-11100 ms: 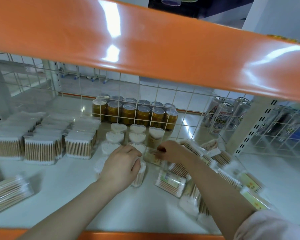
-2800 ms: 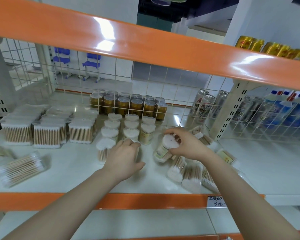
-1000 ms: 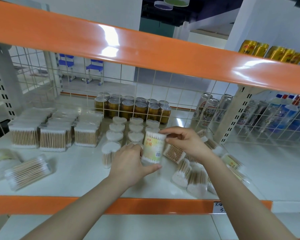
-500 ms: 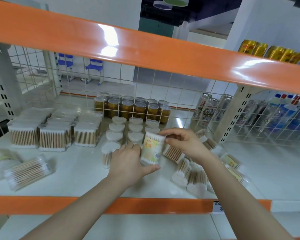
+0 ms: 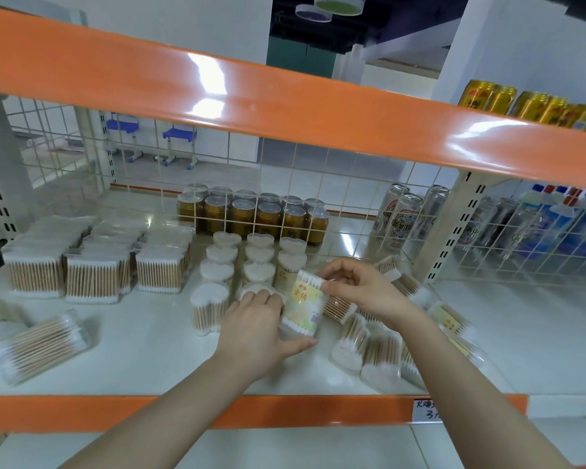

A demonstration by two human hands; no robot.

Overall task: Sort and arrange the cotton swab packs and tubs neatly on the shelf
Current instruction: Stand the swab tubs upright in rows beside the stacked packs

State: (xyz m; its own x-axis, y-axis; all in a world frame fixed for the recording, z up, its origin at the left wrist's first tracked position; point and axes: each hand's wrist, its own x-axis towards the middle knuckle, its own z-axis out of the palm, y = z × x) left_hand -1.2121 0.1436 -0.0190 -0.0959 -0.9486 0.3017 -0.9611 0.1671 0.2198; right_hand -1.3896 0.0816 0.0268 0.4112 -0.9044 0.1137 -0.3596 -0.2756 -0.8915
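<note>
A clear plastic tub of cotton swabs with a yellow label (image 5: pixel 301 304) is tilted just above the white shelf board (image 5: pixel 149 346), at the front of the third column of upright tubs. The right hand (image 5: pixel 362 289) pinches its top rim between thumb and fingertips, where the white swab tips show. The left hand (image 5: pixel 256 333) cups the tub's lower end, thumb curled under its base and fingers wrapped behind it.

Directly behind stand heart-shaped clear tubs (image 5: pixel 237 265) in three columns, each packed with wooden-stemmed swabs and capped by a white cottony top. To the right, more heart-shaped tubs lie toppled in a loose pile (image 5: pixel 372 346), some showing yellow labels. To the left sit three rows of rectangular swab packs (image 5: pixel 92 265), stems upright, white at top and bottom. At the far left a flat clear pack (image 5: pixel 38 343) lies on its side.

Beyond a white wire grid (image 5: pixel 285 184) are gold cans with clear lids (image 5: pixel 254 214) and silver drink cans (image 5: pixel 403 214). A glossy orange shelf beam (image 5: pixel 285 106) crosses overhead, and another orange edge (image 5: pixel 82 412) runs along the front.
</note>
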